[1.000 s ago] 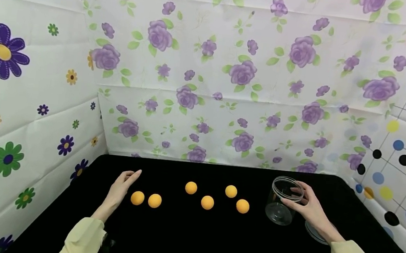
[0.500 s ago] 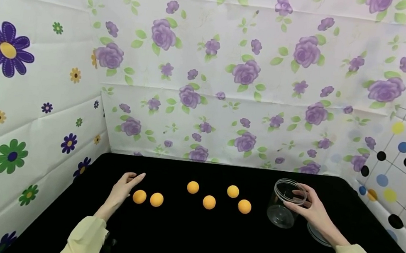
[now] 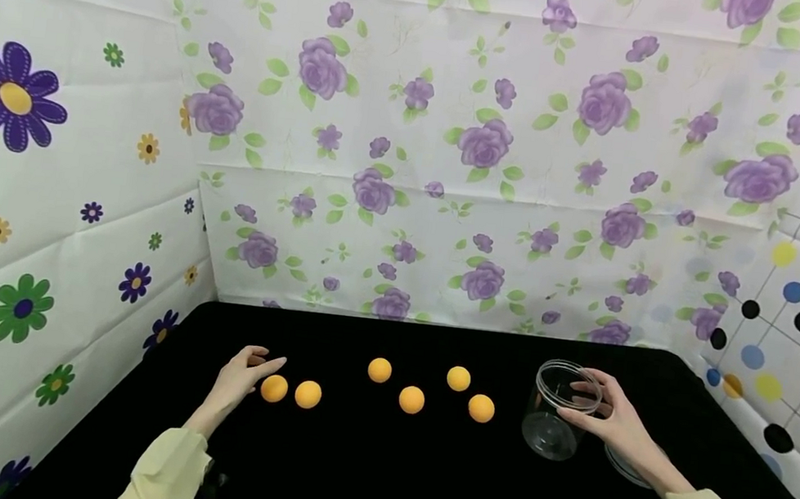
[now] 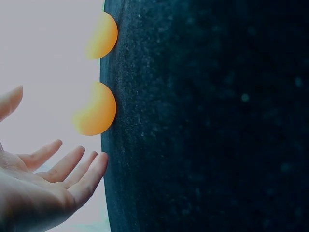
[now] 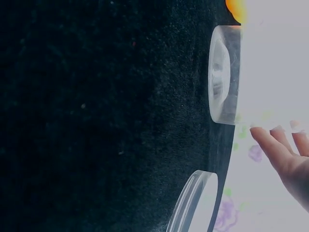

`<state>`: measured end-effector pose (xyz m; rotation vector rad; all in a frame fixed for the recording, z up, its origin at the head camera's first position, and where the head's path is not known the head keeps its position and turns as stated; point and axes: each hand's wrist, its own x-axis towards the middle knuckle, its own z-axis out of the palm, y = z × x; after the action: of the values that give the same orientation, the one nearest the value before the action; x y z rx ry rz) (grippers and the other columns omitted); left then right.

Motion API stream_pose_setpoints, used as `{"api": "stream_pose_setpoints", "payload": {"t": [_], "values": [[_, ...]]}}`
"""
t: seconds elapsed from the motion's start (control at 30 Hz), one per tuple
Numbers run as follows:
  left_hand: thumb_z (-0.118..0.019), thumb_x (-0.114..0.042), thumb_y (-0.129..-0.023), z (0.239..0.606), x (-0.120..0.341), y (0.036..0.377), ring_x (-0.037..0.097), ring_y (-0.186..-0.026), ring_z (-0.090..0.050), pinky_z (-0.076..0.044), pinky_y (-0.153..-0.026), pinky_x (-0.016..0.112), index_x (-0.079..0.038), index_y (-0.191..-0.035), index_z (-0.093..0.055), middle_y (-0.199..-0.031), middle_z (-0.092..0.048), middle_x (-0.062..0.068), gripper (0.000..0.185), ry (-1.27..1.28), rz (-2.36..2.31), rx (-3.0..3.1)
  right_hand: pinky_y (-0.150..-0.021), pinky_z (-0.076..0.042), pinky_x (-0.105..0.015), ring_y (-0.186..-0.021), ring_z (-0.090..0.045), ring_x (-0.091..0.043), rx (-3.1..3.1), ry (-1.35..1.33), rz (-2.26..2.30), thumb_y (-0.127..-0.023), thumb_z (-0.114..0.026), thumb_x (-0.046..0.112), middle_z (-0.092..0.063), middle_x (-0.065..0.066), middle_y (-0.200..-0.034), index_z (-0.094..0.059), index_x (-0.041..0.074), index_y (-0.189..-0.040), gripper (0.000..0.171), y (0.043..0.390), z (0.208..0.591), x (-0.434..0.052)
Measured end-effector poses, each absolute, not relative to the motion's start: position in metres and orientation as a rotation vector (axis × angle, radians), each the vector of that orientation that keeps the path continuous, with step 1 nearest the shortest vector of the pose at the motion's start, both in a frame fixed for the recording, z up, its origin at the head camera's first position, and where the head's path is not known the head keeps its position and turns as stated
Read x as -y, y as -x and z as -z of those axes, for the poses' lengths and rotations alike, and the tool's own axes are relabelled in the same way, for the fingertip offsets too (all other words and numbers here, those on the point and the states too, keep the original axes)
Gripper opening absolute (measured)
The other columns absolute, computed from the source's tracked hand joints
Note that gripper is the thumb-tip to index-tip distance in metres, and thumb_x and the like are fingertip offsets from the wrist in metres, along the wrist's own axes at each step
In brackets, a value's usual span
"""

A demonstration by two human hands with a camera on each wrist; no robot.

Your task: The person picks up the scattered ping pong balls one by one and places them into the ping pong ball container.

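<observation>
My right hand (image 3: pixel 607 413) grips the rim of a clear, open-topped jar (image 3: pixel 551 435), with the thumb on the near side and fingers behind. The jar stands upright or nearly so; in the right wrist view its base (image 5: pixel 221 75) is close to the black cloth. At the left, my left hand (image 3: pixel 234 379) hovers beside the leftmost orange ping-pong ball (image 3: pixel 274 389), thumb and fingers spread apart. The left wrist view shows a gap between those fingers and the nearer ball (image 4: pixel 99 110). Another ping-pong ball (image 3: pixel 308 395) lies just to its right.
Several more orange balls (image 3: pixel 412 400) lie across the middle of the black-covered table (image 3: pixel 374 477). A clear round lid (image 3: pixel 631 465) lies right of the jar, partly hidden by my right forearm. Patterned cloth walls (image 3: pixel 410 160) enclose the back and sides.
The right hand has come slightly down and nearer with the jar. My left hand has lowered a little beside the leftmost ball. The balls stay put; the whole view has shifted slightly.
</observation>
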<state>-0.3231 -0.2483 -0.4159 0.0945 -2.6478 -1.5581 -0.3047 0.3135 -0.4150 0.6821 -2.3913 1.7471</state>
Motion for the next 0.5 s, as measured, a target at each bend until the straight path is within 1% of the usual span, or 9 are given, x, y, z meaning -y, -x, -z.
{"api": "stream_pose_setpoints", "payload": {"t": [0.13,0.3,0.37,0.5], "values": [[-0.06,-0.044,-0.085,0.4187,0.2497,0.3235,0.037,-0.104,-0.046,-0.044,-0.081,0.046,0.004,-0.127,-0.041,-0.121,-0.042,0.027,0.067,-0.088,1.525,2.664,-0.077,-0.047,-0.026,-0.102,-0.054,-0.021,2.392,-0.687,-1.752,-0.089,-0.056,0.001,-0.036,-0.034,-0.124,-0.02,-0.003,-0.137,0.06,0.3031,0.4157,-0.3132],[-0.062,-0.044,-0.083,0.4205,0.2514,0.3222,0.037,-0.102,-0.048,-0.045,-0.079,0.045,0.005,-0.125,-0.043,-0.119,-0.043,0.027,0.067,-0.077,1.511,2.677,-0.078,-0.047,-0.029,-0.103,-0.052,-0.03,2.395,-0.702,-1.762,-0.088,-0.057,0.002,-0.037,-0.033,-0.124,-0.022,-0.002,-0.136,0.06,0.3034,0.4173,-0.3129],[-0.063,-0.044,-0.083,0.4207,0.2518,0.3223,0.037,-0.101,-0.049,-0.045,-0.079,0.045,0.005,-0.124,-0.043,-0.118,-0.044,0.027,0.067,-0.072,1.51,2.679,-0.078,-0.047,-0.029,-0.103,-0.052,-0.03,2.387,-0.723,-1.763,-0.088,-0.057,0.001,-0.037,-0.033,-0.124,-0.023,-0.002,-0.136,0.059,0.3034,0.4174,-0.3123],[-0.064,-0.041,-0.083,0.4222,0.2538,0.3242,0.037,-0.099,-0.05,-0.047,-0.078,0.043,0.005,-0.123,-0.044,-0.116,-0.045,0.026,0.064,-0.064,1.523,2.675,-0.08,-0.046,-0.029,-0.104,-0.05,-0.037,2.377,-0.766,-1.756,-0.088,-0.057,-0.001,-0.037,-0.033,-0.123,-0.024,-0.002,-0.136,0.058,0.3016,0.417,-0.31]]}}
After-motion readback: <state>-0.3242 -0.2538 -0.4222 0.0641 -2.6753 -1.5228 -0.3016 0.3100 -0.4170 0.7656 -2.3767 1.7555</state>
